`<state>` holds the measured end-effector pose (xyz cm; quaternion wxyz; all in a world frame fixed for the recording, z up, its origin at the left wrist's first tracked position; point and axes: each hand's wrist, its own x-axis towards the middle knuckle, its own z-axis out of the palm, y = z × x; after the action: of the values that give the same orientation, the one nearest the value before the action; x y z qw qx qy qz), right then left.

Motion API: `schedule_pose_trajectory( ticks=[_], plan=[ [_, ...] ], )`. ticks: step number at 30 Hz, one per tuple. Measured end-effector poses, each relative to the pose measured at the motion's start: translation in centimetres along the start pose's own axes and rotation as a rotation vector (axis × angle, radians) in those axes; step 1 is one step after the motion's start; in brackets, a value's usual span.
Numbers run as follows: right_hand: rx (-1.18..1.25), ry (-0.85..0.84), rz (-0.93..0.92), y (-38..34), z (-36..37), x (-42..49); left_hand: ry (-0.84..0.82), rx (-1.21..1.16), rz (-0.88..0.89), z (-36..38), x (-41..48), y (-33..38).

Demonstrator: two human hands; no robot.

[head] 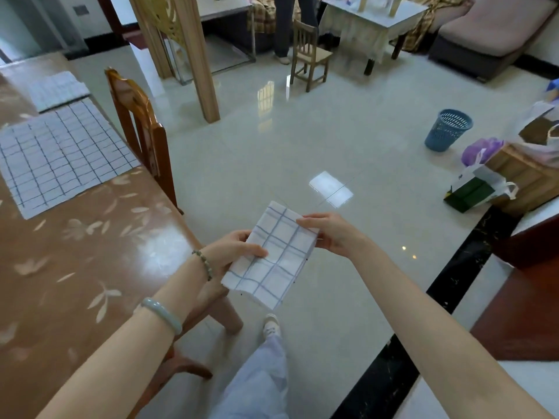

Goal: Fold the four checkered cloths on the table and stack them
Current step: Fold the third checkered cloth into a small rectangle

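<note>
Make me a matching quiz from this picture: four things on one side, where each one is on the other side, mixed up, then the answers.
Things
1. small folded cloth
2. spread-out cloth
3. far cloth
4. blue bin

Places
A. standing on the floor
B. lying flat on the table
C. held off the table by the left hand and right hand
D. at the table's far end

Pairs: 1-C, 2-B, 3-D, 4-A
</note>
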<state>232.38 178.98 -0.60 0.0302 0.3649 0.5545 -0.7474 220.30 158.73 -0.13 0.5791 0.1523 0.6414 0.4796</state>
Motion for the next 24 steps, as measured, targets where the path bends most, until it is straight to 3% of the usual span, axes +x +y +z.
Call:
schedule_pose_trajectory(
  ticks=[6,11,19,24],
  plan=[
    [-0.193,-0.016,-0.001,-5.6,-0.9,7.4,0.035,-0.08,-0.023,-4.0,5.4,4.6],
    [-0.122,-0.015,-0.03,-10.3,-0.6,13.2,0.114,-0.388,-0.023,-8.4,7.4,6.5],
    [-0.023,-0.065,-0.056,-16.0,2.0,23.2,0.55,-0.745,0.138,-13.2,12.1,8.6],
    [-0.112,-0.116,-0.095,-20.9,3.1,30.5,0.665,-0.792,0.156,-15.1,17.2,12.3]
  ],
)
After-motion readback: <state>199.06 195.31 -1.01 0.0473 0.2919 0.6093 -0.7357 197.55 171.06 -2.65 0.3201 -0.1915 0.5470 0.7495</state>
